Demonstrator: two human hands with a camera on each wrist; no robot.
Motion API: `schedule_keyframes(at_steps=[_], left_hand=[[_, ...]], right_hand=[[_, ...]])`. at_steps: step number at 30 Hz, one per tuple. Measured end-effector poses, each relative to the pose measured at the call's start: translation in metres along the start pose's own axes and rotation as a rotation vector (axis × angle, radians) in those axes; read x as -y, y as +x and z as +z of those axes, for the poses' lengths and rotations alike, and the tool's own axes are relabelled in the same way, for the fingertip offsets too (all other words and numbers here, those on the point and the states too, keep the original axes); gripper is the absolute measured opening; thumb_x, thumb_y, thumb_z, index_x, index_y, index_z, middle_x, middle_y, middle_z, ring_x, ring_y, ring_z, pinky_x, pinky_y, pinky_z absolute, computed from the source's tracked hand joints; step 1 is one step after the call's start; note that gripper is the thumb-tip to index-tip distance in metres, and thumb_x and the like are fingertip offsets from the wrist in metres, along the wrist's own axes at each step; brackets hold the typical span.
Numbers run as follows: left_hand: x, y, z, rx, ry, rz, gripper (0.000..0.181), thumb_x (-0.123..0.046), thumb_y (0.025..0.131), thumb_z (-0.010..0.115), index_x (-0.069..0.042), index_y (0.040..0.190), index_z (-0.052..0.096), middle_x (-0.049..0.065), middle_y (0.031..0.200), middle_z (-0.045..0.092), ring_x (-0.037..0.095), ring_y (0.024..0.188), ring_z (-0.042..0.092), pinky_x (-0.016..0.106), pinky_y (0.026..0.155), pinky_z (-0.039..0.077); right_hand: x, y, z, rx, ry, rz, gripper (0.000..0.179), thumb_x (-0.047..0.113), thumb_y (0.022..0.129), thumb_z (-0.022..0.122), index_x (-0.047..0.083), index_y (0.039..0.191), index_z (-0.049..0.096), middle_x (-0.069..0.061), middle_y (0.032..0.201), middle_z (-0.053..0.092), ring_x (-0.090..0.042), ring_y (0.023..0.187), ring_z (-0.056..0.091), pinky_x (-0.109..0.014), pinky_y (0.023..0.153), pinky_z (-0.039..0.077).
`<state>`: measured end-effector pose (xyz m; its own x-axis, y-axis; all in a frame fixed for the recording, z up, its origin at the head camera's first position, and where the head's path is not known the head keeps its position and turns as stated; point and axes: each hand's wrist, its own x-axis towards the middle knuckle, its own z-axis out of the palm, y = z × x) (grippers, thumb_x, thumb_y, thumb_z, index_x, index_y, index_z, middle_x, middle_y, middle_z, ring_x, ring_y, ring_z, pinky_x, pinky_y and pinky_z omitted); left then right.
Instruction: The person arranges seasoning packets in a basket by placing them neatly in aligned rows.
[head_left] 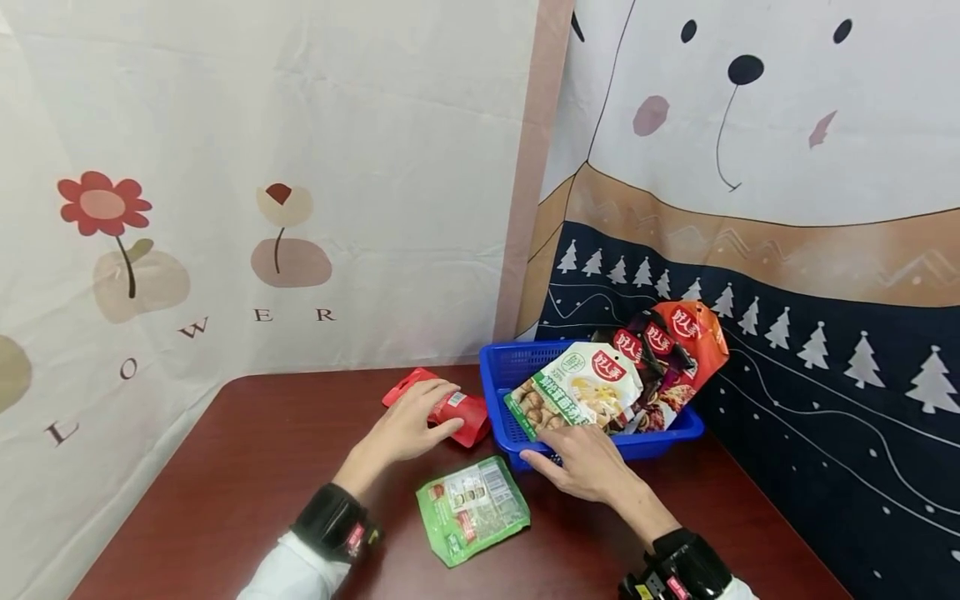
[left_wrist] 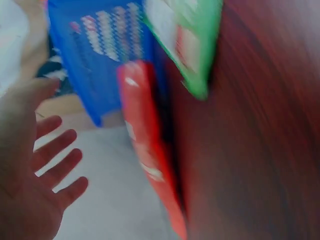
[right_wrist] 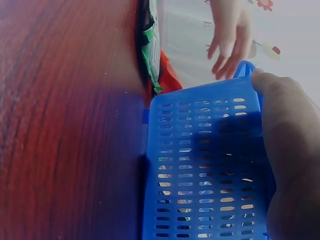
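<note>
My left hand [head_left: 411, 423] hovers at a red packet [head_left: 460, 408] that lies left of the basket. In the left wrist view its fingers [left_wrist: 56, 152] are spread, apart from the packet. My right hand [head_left: 585, 462] is at the front rim of a blue plastic basket [head_left: 660, 447], thumb toward the left. Its fingertips reach over the rim beside a white-and-green food packet [head_left: 592, 392]; whether they grip anything is hidden. In the right wrist view the thumb [right_wrist: 285, 100] lies along the basket's upper edge. A green packet [head_left: 474, 510] lies flat on the table in front of the basket.
Dark packets [head_left: 651, 337] and an orange packet [head_left: 693, 333] stand in the basket's right side. The brown table [head_left: 285, 467] ends at a pale curtain [head_left: 390, 208] behind and a dark patterned cloth [head_left: 810, 417] on the right.
</note>
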<state>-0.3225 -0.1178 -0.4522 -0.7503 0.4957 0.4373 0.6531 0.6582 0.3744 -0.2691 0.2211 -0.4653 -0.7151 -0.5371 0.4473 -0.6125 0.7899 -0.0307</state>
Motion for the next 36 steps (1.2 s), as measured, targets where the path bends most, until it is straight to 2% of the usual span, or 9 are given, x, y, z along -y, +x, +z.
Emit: schedule_keyframes(at_steps=[3, 6, 11, 18, 22, 25, 28, 32, 36], left_hand=[[0.015, 0.006, -0.001, 0.086, 0.026, -0.032, 0.077, -0.048, 0.1, 0.084, -0.012, 0.163, 0.059, 0.013, 0.165, 0.061, 0.036, 0.155, 0.056, 0.062, 0.126, 0.052], [0.027, 0.016, -0.002, 0.165, 0.059, -0.063, 0.096, -0.061, 0.092, 0.087, -0.015, 0.169, 0.052, 0.012, 0.173, 0.053, 0.037, 0.162, 0.047, 0.065, 0.13, 0.047], [0.041, 0.031, 0.004, 0.237, 0.104, -0.073, 0.115, -0.068, 0.081, 0.092, -0.015, 0.172, 0.047, 0.015, 0.178, 0.046, 0.04, 0.166, 0.042, 0.068, 0.132, 0.042], [0.044, 0.041, 0.017, 0.355, 0.11, -0.105, 0.128, -0.069, 0.074, 0.097, -0.014, 0.175, 0.041, 0.017, 0.182, 0.04, 0.047, 0.172, 0.029, 0.073, 0.138, 0.029], [0.042, 0.044, 0.021, 0.418, 0.154, -0.151, 0.128, -0.069, 0.072, 0.097, -0.02, 0.176, 0.04, 0.012, 0.183, 0.039, 0.043, 0.176, 0.023, 0.072, 0.141, 0.02], [0.041, 0.046, 0.023, 0.438, 0.18, -0.181, 0.123, -0.07, 0.075, 0.095, -0.023, 0.175, 0.041, 0.009, 0.182, 0.042, 0.04, 0.176, 0.024, 0.07, 0.142, 0.02], [0.041, 0.046, 0.025, 0.43, 0.209, -0.177, 0.119, -0.07, 0.076, 0.093, -0.021, 0.173, 0.045, 0.012, 0.178, 0.046, 0.04, 0.173, 0.03, 0.068, 0.141, 0.025], [0.041, 0.044, 0.026, 0.385, 0.235, -0.144, 0.113, -0.067, 0.078, 0.094, -0.015, 0.169, 0.051, 0.018, 0.167, 0.052, 0.042, 0.161, 0.044, 0.065, 0.138, 0.033], [0.043, 0.039, 0.027, 0.339, 0.246, -0.136, 0.104, -0.061, 0.082, 0.094, -0.007, 0.162, 0.057, 0.018, 0.152, 0.057, 0.041, 0.143, 0.055, 0.059, 0.13, 0.045]], right_hand=[[0.0, 0.0, 0.001, -0.007, -0.01, -0.004, 0.039, 0.057, 0.109, 0.069, 0.03, 0.082, 0.062, 0.018, 0.063, 0.046, 0.002, 0.058, 0.041, -0.02, 0.056, 0.028], [0.0, 0.001, 0.002, -0.011, -0.015, -0.006, 0.04, 0.057, 0.109, 0.069, 0.029, 0.081, 0.062, 0.018, 0.063, 0.045, 0.002, 0.057, 0.04, -0.02, 0.056, 0.027], [0.0, 0.0, 0.002, -0.018, -0.016, -0.002, 0.041, 0.057, 0.109, 0.069, 0.029, 0.081, 0.059, 0.018, 0.062, 0.041, 0.001, 0.055, 0.035, -0.02, 0.055, 0.023], [0.002, 0.0, 0.003, -0.038, -0.022, -0.003, 0.041, 0.056, 0.108, 0.071, 0.029, 0.081, 0.058, 0.017, 0.061, 0.041, 0.001, 0.055, 0.036, -0.021, 0.055, 0.022], [0.002, 0.0, 0.003, -0.043, -0.029, 0.0, 0.041, 0.056, 0.107, 0.071, 0.029, 0.08, 0.057, 0.017, 0.061, 0.042, 0.002, 0.055, 0.036, -0.021, 0.054, 0.022], [0.002, -0.001, 0.003, -0.043, -0.029, -0.001, 0.041, 0.056, 0.107, 0.072, 0.03, 0.08, 0.056, 0.018, 0.061, 0.041, 0.001, 0.055, 0.036, -0.02, 0.054, 0.022], [0.001, -0.001, 0.004, -0.042, -0.029, -0.001, 0.041, 0.056, 0.107, 0.071, 0.03, 0.08, 0.056, 0.018, 0.061, 0.039, 0.001, 0.055, 0.035, -0.02, 0.054, 0.021], [0.0, -0.001, 0.004, -0.046, -0.029, -0.002, 0.041, 0.056, 0.108, 0.071, 0.03, 0.08, 0.055, 0.018, 0.062, 0.037, 0.002, 0.055, 0.033, -0.02, 0.055, 0.019], [-0.001, -0.001, 0.004, -0.052, -0.029, -0.008, 0.042, 0.056, 0.107, 0.071, 0.03, 0.079, 0.054, 0.018, 0.062, 0.036, 0.002, 0.054, 0.032, -0.02, 0.054, 0.019]])
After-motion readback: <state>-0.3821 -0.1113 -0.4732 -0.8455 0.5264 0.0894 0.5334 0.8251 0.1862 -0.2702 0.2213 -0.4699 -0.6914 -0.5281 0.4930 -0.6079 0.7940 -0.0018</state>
